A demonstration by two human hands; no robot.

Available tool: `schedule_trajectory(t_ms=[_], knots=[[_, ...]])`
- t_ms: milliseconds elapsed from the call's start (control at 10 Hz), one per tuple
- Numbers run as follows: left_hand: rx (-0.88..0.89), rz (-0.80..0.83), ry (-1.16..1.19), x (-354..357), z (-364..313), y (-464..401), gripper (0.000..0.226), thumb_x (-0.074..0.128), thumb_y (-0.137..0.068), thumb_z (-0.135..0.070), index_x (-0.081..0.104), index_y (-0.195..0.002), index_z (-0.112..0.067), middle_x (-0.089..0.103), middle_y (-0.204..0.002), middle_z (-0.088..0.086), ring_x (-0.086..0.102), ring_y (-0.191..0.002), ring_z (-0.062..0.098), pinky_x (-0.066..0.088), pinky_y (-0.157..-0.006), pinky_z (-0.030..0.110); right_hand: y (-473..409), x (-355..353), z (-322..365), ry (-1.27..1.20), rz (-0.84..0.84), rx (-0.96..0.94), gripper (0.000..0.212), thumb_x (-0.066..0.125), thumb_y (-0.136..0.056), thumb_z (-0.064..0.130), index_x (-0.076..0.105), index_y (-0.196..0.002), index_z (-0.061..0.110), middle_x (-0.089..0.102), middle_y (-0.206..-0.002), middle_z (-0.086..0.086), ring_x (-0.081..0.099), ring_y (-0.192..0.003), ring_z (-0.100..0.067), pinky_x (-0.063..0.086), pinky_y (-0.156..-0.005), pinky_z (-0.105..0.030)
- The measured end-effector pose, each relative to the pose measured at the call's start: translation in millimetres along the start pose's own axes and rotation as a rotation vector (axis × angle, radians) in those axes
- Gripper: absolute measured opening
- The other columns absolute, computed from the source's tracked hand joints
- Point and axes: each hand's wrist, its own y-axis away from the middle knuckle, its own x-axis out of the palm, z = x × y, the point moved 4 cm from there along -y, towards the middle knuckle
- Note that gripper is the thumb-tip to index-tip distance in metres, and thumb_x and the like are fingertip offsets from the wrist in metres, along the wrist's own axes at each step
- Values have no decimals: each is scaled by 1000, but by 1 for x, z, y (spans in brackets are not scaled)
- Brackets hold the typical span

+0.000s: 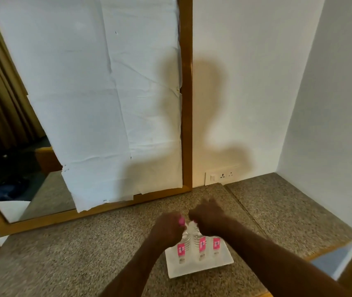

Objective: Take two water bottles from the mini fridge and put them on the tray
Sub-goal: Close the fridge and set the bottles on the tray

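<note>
A white tray (pixel 224 261) lies on the speckled stone counter near the front. Three clear water bottles with pink labels stand upright on it. My left hand (pixel 167 230) is closed around the top of the left bottle (pixel 181 250), whose pink cap shows beside my fingers. My right hand (pixel 208 219) grips the top of the middle bottle (pixel 201 246). A third bottle (pixel 216 245) stands to the right, partly hidden behind my right forearm. The mini fridge is out of view.
A wood-framed mirror (pixel 186 103) covered with white paper leans on the wall behind the counter. A wall socket plate (pixel 222 175) sits low on the back wall. A white side wall (pixel 331 103) closes the counter on the right.
</note>
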Motion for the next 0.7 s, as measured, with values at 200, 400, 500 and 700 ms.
schedule_trajectory(t_ms=[200, 400, 500, 700], knots=[[-75, 6, 33, 14, 4, -4, 16, 62, -86, -25, 64, -95, -11, 67, -95, 8, 61, -84, 18, 54, -79, 35, -6, 13, -1, 7, 23, -38, 30, 64, -83, 9, 59, -111, 16, 63, -116, -14, 32, -132, -40, 18, -111, -61], [-107, 10, 89, 18, 7, -8, 19, 67, -81, -28, 61, -92, -14, 65, -93, 5, 56, -79, 15, 47, -69, 29, -16, 18, -8, 7, 0, -109, 27, 63, -83, 12, 59, -110, 15, 65, -105, -13, 44, -120, -38, 25, -106, -59], [-132, 27, 82, 16, 8, -11, 21, 69, -79, -28, 61, -94, -15, 65, -95, 4, 56, -81, 15, 46, -70, 28, -19, 18, -9, -16, 29, -120, 32, 64, -82, 13, 59, -114, 17, 65, -111, -12, 41, -123, -38, 21, -107, -61], [-217, 199, 79, 13, 2, -14, 33, 72, -76, -31, 58, -104, -21, 60, -101, 0, 54, -85, 10, 45, -70, 23, -20, 14, -16, -156, 230, -131, 40, 69, -81, 19, 55, -118, 15, 62, -118, -11, 49, -118, -33, 29, -105, -56]])
